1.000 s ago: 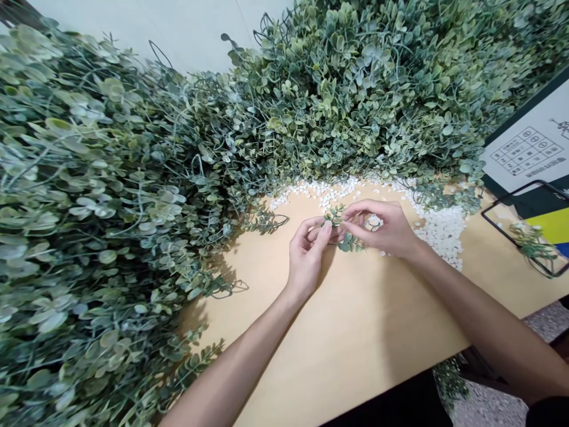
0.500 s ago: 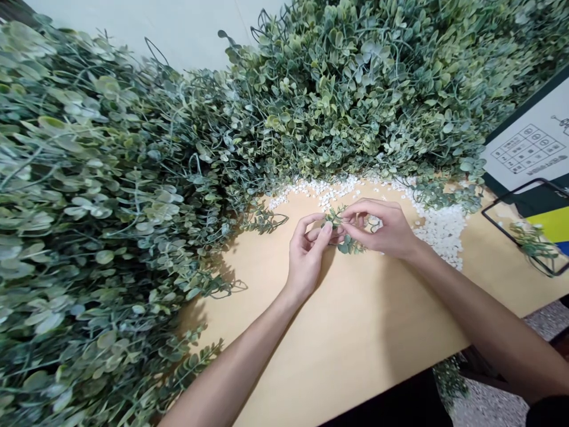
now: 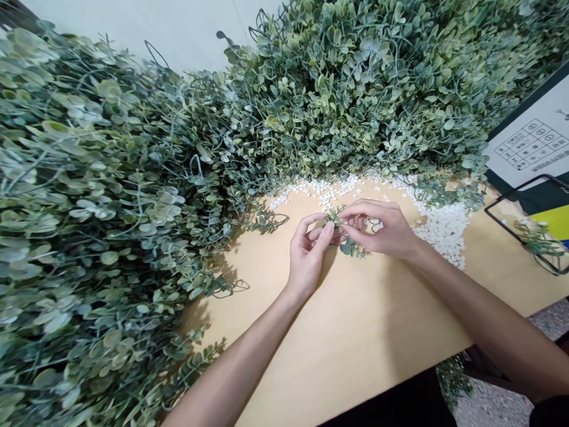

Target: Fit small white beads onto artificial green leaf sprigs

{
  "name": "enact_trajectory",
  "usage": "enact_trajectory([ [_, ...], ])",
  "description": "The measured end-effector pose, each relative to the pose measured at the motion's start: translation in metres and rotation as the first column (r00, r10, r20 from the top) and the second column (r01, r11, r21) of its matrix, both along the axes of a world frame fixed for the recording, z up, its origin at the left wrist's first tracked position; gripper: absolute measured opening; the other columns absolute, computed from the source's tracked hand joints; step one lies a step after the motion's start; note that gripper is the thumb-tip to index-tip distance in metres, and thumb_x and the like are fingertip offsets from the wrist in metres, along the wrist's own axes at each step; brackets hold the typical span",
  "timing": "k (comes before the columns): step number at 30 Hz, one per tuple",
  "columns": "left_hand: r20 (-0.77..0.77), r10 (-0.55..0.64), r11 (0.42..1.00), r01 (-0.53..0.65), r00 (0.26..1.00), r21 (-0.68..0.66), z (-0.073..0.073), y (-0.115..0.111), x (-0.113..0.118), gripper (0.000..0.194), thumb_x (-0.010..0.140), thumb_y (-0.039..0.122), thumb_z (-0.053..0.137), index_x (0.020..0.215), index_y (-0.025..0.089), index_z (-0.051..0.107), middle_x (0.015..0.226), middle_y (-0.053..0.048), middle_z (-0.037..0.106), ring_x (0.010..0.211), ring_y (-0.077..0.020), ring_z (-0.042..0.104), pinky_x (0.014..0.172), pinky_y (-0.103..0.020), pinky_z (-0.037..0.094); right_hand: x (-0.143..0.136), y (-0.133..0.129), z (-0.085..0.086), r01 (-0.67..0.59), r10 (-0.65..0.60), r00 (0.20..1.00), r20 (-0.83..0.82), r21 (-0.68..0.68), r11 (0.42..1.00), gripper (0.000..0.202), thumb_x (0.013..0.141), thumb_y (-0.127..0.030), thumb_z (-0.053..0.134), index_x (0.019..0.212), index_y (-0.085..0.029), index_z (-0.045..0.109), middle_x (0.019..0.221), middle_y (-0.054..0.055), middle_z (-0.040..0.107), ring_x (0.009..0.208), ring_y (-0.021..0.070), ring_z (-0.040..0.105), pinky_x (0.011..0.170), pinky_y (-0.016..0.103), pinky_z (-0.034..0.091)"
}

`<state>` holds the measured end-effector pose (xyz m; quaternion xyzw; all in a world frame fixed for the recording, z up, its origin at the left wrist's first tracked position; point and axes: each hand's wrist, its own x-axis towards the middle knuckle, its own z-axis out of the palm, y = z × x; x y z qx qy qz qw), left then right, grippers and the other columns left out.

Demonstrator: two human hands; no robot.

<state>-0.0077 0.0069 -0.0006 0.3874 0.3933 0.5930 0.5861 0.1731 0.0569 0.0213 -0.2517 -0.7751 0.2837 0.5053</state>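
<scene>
Above the table my left hand (image 3: 307, 254) pinches a small sprig of green artificial leaves (image 3: 349, 247) between thumb and fingers. My right hand (image 3: 377, 228) closes thumb and fingertips on the same sprig from the right side. Some of its leaves stick up between the two hands and others hang below them. The fingers partly cover the stem, and I cannot make out any small part at the fingertips. Small white plastic pieces (image 3: 444, 232) lie in a heap beyond and to the right of my right hand.
Thick piles of artificial foliage (image 3: 338, 95) line the back and left of the wooden table (image 3: 320, 350). More white bits lie scattered along the back. On the right stand a printed sheet (image 3: 528, 145) in a dark holder and a black wire frame (image 3: 511, 228) with a sprig.
The view has shifted slightly. Both hands keep hold of the sprig in almost the same place, with only small finger movement.
</scene>
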Motion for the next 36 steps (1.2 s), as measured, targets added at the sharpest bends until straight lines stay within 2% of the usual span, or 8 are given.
enact_trajectory([
  [4, 0.000, 0.005, 1.000, -0.005, 1.000, -0.007, 0.0023, 0.0001, 0.0005, 0.037, 0.087, 0.041, 0.082, 0.115, 0.023, 0.065, 0.092, -0.003, 0.081, 0.088, -0.0210, 0.079, 0.088, -0.039, 0.063, 0.0003, -0.0022, 0.0012, 0.012, -0.011, 1.000, 0.024, -0.057, 0.998, 0.018, 0.088, -0.014, 0.068, 0.103, -0.023, 0.075, 0.090, 0.003, 0.075, 0.069, 0.0121, 0.064, 0.058, 0.026, 0.052],
  [9, 0.026, 0.025, 1.000, -0.025, 0.999, -0.011, 0.0028, 0.0017, 0.0006, 0.034, 0.093, 0.050, 0.073, 0.110, 0.022, 0.067, 0.084, -0.002, 0.076, 0.083, -0.0195, 0.078, 0.085, -0.038, 0.065, 0.0024, -0.0005, -0.0003, -0.004, 0.006, 1.000, 0.012, -0.161, 0.987, 0.022, 0.082, -0.012, 0.070, 0.103, -0.020, 0.075, 0.087, 0.002, 0.073, 0.065, 0.0107, 0.060, 0.055, 0.024, 0.050],
  [16, 0.005, 0.025, 0.999, -0.025, 1.000, 0.021, -0.0007, 0.0012, 0.0008, 0.032, 0.091, 0.043, 0.078, 0.110, 0.023, 0.062, 0.092, -0.002, 0.078, 0.087, -0.0202, 0.078, 0.085, -0.041, 0.067, 0.0028, 0.0011, 0.0018, -0.023, 0.014, 0.999, -0.049, -0.193, 0.981, 0.020, 0.082, -0.011, 0.071, 0.101, -0.017, 0.072, 0.086, 0.002, 0.070, 0.062, 0.0089, 0.056, 0.053, 0.023, 0.047],
  [24, -0.059, -0.010, 0.994, 0.016, 0.998, 0.104, -0.0012, -0.0009, 0.0008, 0.025, 0.092, 0.039, 0.077, 0.099, 0.024, 0.057, 0.087, 0.002, 0.064, 0.072, -0.0111, 0.065, 0.076, -0.030, 0.063, 0.0055, 0.0002, 0.0043, -0.045, 0.028, 0.997, -0.066, -0.256, 0.966, 0.022, 0.080, -0.011, 0.071, 0.101, -0.018, 0.072, 0.088, 0.002, 0.070, 0.061, 0.0090, 0.057, 0.052, 0.023, 0.046],
  [31, -0.100, 0.047, 0.987, -0.031, 0.994, 0.155, -0.0038, -0.0025, 0.0014, 0.021, 0.097, 0.039, 0.070, 0.099, 0.025, 0.055, 0.097, 0.001, 0.060, 0.077, -0.0115, 0.062, 0.072, -0.027, 0.059, 0.0026, -0.0012, 0.0049, -0.060, 0.040, 0.996, -0.077, -0.284, 0.957, 0.022, 0.080, -0.012, 0.073, 0.101, -0.018, 0.070, 0.087, 0.001, 0.069, 0.058, 0.0073, 0.053, 0.050, 0.022, 0.042],
  [36, -0.103, 0.083, 0.988, -0.069, 0.991, 0.135, -0.0054, -0.0012, 0.0013, 0.021, 0.097, 0.039, 0.070, 0.097, 0.025, 0.055, 0.095, 0.001, 0.060, 0.076, -0.0111, 0.061, 0.072, -0.025, 0.056, 0.0042, 0.0019, 0.0059, -0.004, -0.025, 0.995, -0.092, -0.302, 0.953, 0.025, 0.079, -0.010, 0.070, 0.103, -0.018, 0.070, 0.087, 0.002, 0.069, 0.063, 0.0093, 0.056, 0.052, 0.023, 0.044],
])
